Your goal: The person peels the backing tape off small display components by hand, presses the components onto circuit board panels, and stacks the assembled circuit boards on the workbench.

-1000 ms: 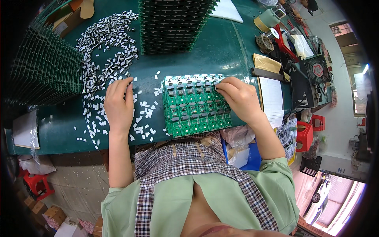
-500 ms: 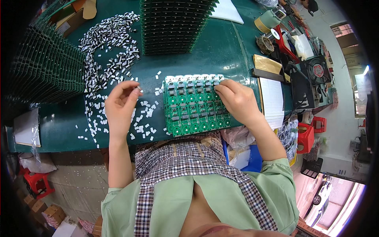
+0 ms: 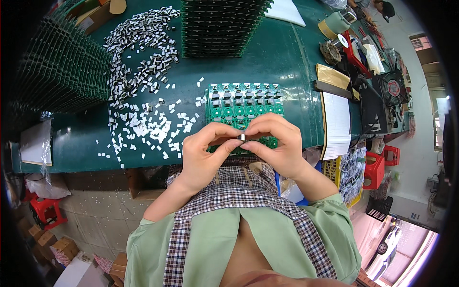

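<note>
Both hands meet above the near part of a green circuit board panel [image 3: 233, 101], which has rows of round pads and small dark parts. My left hand [image 3: 203, 150] and my right hand [image 3: 279, 143] pinch a small black-and-white block [image 3: 242, 137] between their thumbs and fingertips. Its white face shows; the fingers cover the rest. More boards seem to lie under the panel, though my hands hide its near rows. To the left spread many similar small dark-and-white blocks [image 3: 143, 71], with loose white pieces [image 3: 150, 126] nearer the table edge.
Tall stacks of green boards stand at the far left [image 3: 67, 71] and far middle [image 3: 222, 28]. At right are a papers pile [image 3: 336, 124], a dark fan unit [image 3: 389, 88], a green bottle [image 3: 334, 25] and a red tray [image 3: 356, 57]. Another person sits at the far right.
My left hand has moved right and my right hand has come in from the panel's right edge. They now meet over the panel, both on the small block.
</note>
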The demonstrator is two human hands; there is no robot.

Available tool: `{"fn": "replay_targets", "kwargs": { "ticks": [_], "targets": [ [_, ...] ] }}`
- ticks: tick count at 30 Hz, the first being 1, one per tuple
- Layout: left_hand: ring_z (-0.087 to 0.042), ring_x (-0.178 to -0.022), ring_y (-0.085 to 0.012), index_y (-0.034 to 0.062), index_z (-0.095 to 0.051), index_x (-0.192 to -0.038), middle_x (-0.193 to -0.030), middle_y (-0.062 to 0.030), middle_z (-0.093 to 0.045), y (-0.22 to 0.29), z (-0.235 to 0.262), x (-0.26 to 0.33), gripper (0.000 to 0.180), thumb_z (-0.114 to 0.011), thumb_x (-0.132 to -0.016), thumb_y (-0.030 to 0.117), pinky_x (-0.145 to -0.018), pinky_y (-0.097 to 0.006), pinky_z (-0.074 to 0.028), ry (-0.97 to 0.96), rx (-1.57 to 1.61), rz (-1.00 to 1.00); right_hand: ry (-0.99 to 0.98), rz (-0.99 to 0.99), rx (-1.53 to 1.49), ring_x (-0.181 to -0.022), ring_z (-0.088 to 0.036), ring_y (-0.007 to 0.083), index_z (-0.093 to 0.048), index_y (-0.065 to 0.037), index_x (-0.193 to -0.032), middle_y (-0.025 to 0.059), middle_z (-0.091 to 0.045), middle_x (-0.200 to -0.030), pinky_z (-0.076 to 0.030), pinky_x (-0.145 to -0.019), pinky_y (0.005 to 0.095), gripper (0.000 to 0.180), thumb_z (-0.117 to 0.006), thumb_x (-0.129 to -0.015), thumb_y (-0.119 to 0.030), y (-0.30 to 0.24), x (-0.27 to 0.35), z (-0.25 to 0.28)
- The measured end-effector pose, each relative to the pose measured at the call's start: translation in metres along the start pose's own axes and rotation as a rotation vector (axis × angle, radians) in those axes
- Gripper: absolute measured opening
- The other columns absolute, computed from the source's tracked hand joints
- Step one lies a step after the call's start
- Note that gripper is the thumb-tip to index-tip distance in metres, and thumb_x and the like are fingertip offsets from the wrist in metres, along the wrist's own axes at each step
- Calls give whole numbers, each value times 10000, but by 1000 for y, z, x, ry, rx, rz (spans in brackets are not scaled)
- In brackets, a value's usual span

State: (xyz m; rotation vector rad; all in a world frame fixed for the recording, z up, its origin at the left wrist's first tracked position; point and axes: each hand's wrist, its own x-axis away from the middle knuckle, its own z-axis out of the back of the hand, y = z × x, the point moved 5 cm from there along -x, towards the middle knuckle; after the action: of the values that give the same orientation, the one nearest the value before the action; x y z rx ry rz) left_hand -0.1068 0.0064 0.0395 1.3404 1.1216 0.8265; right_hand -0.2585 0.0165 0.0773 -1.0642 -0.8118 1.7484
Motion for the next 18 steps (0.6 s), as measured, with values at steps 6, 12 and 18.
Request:
{"fn": "replay_targets", "kwargs": {
  "ticks": [6,12,18],
  "targets": [
    [-648,-807,-156,-51,-626,-928,-892,-117,-662,14,-1,3,168,-653,-763,-70,-729,-262,-530,6,-207,-174,-22,102,105,-791,-617,211,-660,-29,-845,95,-614,-883,-498,-675,297,188,-746,-678,-20,-10,0,6],
    [-635,-725,-236,-27,-592,-800,-787,-121,-641,7,4,6,118,-659,-713,-71,-663,-303,-501,55,-242,-251,-9,114,-19,-816,-630,223,-651,-15,-896,106,-641,-887,-506,-699,301,207,-733,-707,-35,-2,4,-5],
    [-614,-692,-244,-19,-583,-811,-785,-123,-619,14,2,3,127,-646,-713,-72,-615,-300,-482,-133,-237,-318,-57,171,31,-790,-634,209,-633,-12,-891,100,-635,-879,-514,-666,292,193,-724,-723,-38,-13,7,-5]
  ]
}}
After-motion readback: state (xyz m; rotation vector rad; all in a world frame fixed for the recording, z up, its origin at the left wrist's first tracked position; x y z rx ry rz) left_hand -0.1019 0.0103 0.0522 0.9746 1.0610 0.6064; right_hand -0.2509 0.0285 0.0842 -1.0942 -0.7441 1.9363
